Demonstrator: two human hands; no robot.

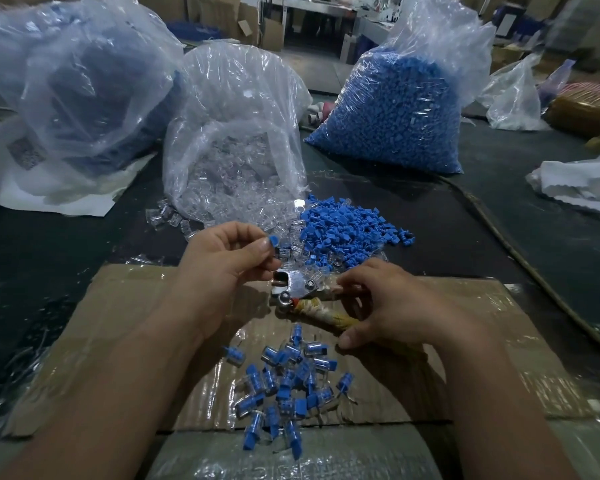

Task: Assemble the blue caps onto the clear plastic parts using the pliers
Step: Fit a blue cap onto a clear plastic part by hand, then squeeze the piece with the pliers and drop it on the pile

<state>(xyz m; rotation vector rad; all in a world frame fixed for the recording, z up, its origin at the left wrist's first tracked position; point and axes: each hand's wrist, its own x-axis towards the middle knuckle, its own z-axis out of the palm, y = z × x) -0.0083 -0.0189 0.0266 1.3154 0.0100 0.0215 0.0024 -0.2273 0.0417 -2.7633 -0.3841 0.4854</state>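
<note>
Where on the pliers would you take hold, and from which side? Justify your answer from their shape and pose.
Grip the pliers by the cloth-wrapped handles, coming from the right. The handles trail rightward, where the right hand curls round them, while the metal head points left toward the left hand pinching a blue cap, so its working end stays free.

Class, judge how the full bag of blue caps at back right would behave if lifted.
The bag of blue caps probably sags and shifts: thin film around loose pieces. Packed that full, it is likely heavy. Its glossy film may slip.
</note>
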